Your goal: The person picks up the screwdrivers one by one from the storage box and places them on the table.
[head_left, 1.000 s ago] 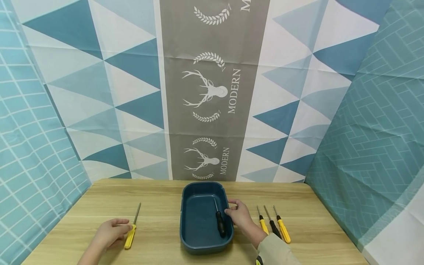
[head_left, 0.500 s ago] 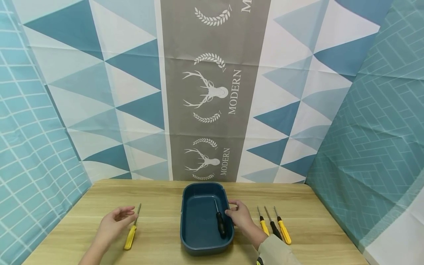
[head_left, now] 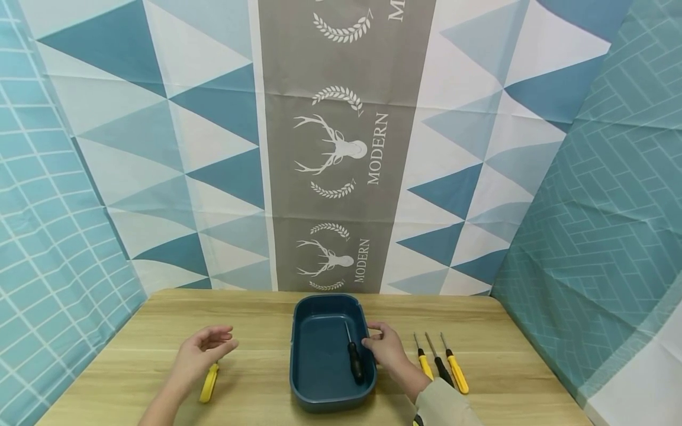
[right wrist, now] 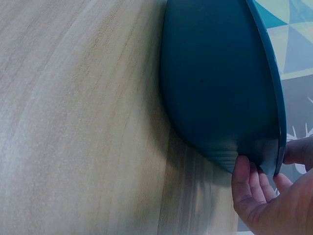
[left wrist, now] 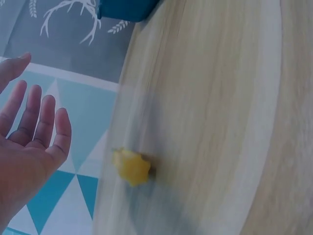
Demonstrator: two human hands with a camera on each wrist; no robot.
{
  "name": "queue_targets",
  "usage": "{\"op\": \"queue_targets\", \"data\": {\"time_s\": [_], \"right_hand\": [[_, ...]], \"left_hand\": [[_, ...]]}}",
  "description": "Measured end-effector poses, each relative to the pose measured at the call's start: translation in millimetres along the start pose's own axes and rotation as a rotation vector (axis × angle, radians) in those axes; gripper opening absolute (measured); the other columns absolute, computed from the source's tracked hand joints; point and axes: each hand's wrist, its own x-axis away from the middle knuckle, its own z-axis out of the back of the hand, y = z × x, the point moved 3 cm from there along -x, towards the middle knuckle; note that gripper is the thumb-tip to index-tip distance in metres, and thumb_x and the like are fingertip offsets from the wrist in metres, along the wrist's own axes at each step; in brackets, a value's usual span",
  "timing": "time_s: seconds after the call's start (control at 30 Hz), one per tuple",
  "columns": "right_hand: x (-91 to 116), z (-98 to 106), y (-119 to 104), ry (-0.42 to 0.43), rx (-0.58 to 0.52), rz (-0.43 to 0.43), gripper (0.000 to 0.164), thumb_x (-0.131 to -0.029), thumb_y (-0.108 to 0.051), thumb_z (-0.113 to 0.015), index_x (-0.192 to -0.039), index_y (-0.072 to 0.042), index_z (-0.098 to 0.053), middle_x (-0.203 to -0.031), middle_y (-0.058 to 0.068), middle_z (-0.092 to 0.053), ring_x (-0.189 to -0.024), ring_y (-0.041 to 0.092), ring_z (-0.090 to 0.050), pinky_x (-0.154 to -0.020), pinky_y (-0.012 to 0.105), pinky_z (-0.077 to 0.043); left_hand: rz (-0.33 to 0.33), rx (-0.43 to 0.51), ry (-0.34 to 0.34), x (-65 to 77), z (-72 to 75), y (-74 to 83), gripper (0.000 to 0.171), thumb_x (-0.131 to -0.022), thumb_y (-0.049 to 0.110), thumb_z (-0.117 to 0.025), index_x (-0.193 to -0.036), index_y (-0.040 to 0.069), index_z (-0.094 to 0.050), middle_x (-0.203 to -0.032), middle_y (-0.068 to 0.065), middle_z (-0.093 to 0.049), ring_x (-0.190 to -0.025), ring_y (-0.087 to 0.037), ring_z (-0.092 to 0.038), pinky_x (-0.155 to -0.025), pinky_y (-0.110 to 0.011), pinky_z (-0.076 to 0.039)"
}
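Observation:
My left hand [head_left: 198,358] hovers over a yellow-handled screwdriver [head_left: 209,386] on the left of the table, hiding its shaft. Fingers and thumb are spread, with nothing between them. In the left wrist view this hand [left wrist: 30,147] stays apart from the blurred yellow handle [left wrist: 132,167]. With my right hand [head_left: 389,350] I hold the right wall of a dark blue rectangular bin [head_left: 317,355], thumb over the rim. The right wrist view has the fingers [right wrist: 240,178] against the bin's outer wall [right wrist: 220,78]. A black-handled screwdriver [head_left: 355,362] lies inside the bin.
Right of the bin lie three more screwdrivers: a yellow-and-black one [head_left: 424,362], a black-handled one [head_left: 441,370] partly behind my sleeve [head_left: 444,405], and another yellow-and-black one [head_left: 456,373]. Patterned cloth [head_left: 224,177] rises behind the wooden table [head_left: 256,378].
My left hand has moved away from the yellow screwdriver's handle, forward and to the right over its shaft. The screwdriver lies where it was. The right hand and bin have stayed in place.

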Motion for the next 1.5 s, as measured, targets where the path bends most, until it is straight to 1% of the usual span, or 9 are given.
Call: {"op": "queue_targets", "data": {"time_s": [0.1, 0.2, 0.43, 0.7, 0.83, 1.1, 1.23, 1.4, 1.5], "right_hand": [[0.3, 0.0, 0.3, 0.004, 0.001, 0.000, 0.043, -0.089, -0.006, -0.057, -0.130, 0.001, -0.047, -0.092, 0.012, -0.058, -0.071, 0.018, -0.058, -0.058, 0.028, -0.051], [0.6, -0.1, 0.8, 0.006, 0.001, 0.000, 0.043, -0.089, -0.006, -0.057, -0.129, 0.001, -0.047, -0.092, 0.012, -0.059, -0.071, 0.018, -0.058, -0.058, 0.029, -0.051], [0.5, -1.8, 1.4, 0.000, -0.003, 0.001, 0.043, -0.088, -0.005, -0.057, -0.129, 0.001, -0.047, -0.092, 0.012, -0.058, -0.071, 0.017, -0.058, -0.058, 0.028, -0.050], [-0.1, -1.6, 0.4, 0.001, 0.003, -0.012, 0.043, -0.089, -0.007, -0.057, -0.131, -0.001, -0.047, -0.092, 0.011, -0.057, -0.072, 0.017, -0.057, -0.059, 0.028, -0.050], [-0.2, -1.3, 0.1, 0.000, 0.005, -0.014, 0.043, -0.089, -0.007, -0.057, -0.131, -0.001, -0.046, -0.093, 0.012, -0.058, -0.073, 0.018, -0.058, -0.061, 0.029, -0.051], [-0.1, -0.7, 2.1, -0.006, -0.014, 0.040, 0.044, -0.088, -0.006, -0.058, -0.130, 0.004, -0.046, -0.094, 0.014, -0.060, -0.072, 0.017, -0.061, -0.058, 0.030, -0.052], [0.3, -0.8, 2.0, -0.009, -0.009, 0.037, 0.045, -0.088, -0.006, -0.058, -0.130, 0.003, -0.046, -0.094, 0.014, -0.060, -0.072, 0.017, -0.061, -0.058, 0.030, -0.052], [1.0, -0.9, 1.3, -0.010, -0.010, 0.033, 0.045, -0.088, -0.007, -0.058, -0.130, 0.003, -0.046, -0.093, 0.014, -0.060, -0.071, 0.017, -0.060, -0.057, 0.029, -0.051], [1.1, -0.9, 1.1, -0.006, -0.009, 0.033, 0.044, -0.088, -0.007, -0.058, -0.130, 0.003, -0.047, -0.093, 0.013, -0.060, -0.070, 0.017, -0.059, -0.057, 0.029, -0.050]], "left_hand": [[-0.013, 0.015, -0.017, -1.4, -7.2, 0.7, 0.049, -0.083, 0.029, -0.070, -0.122, 0.003, -0.056, -0.109, -0.005, -0.062, -0.087, 0.001, -0.057, -0.075, -0.019, -0.050], [-0.026, 0.035, -0.034, -2.9, -15.5, 0.7, 0.047, -0.083, 0.026, -0.070, -0.121, 0.003, -0.056, -0.110, -0.006, -0.062, -0.088, 0.000, -0.057, -0.075, -0.019, -0.050], [-0.032, 0.073, -0.045, -5.4, -31.4, 5.6, 0.046, -0.082, 0.023, -0.072, -0.121, 0.003, -0.056, -0.113, -0.013, -0.062, -0.089, -0.003, -0.059, -0.076, -0.019, -0.050], [-0.042, 0.065, -0.047, -11.7, -44.9, 13.2, 0.044, -0.080, 0.025, -0.073, -0.118, 0.007, -0.059, -0.111, -0.012, -0.063, -0.091, -0.008, -0.059, -0.076, -0.020, -0.050], [-0.067, 0.067, -0.045, -13.9, -51.1, 17.0, 0.043, -0.080, 0.024, -0.073, -0.117, 0.006, -0.060, -0.110, -0.013, -0.063, -0.089, -0.007, -0.059, -0.075, -0.019, -0.050], [-0.118, 0.076, -0.022, -15.9, -64.0, 27.2, 0.041, -0.078, 0.019, -0.076, -0.113, 0.003, -0.063, -0.104, -0.014, -0.065, -0.086, -0.006, -0.059, -0.075, -0.018, -0.050], [-0.129, 0.094, -0.020, -16.2, -70.0, 31.6, 0.036, -0.077, 0.016, -0.076, -0.109, 0.004, -0.064, -0.101, -0.013, -0.066, -0.085, -0.006, -0.060, -0.075, -0.019, -0.050], [-0.156, 0.107, -0.041, -16.5, -77.3, 39.6, 0.032, -0.079, 0.013, -0.074, -0.108, 0.002, -0.064, -0.102, -0.013, -0.066, -0.086, -0.009, -0.060, -0.073, -0.019, -0.050], [-0.157, 0.113, -0.058, -17.6, -82.8, 43.2, 0.033, -0.079, 0.013, -0.074, -0.108, 0.002, -0.065, -0.101, -0.012, -0.066, -0.086, -0.010, -0.059, -0.072, -0.020, -0.050]]}}
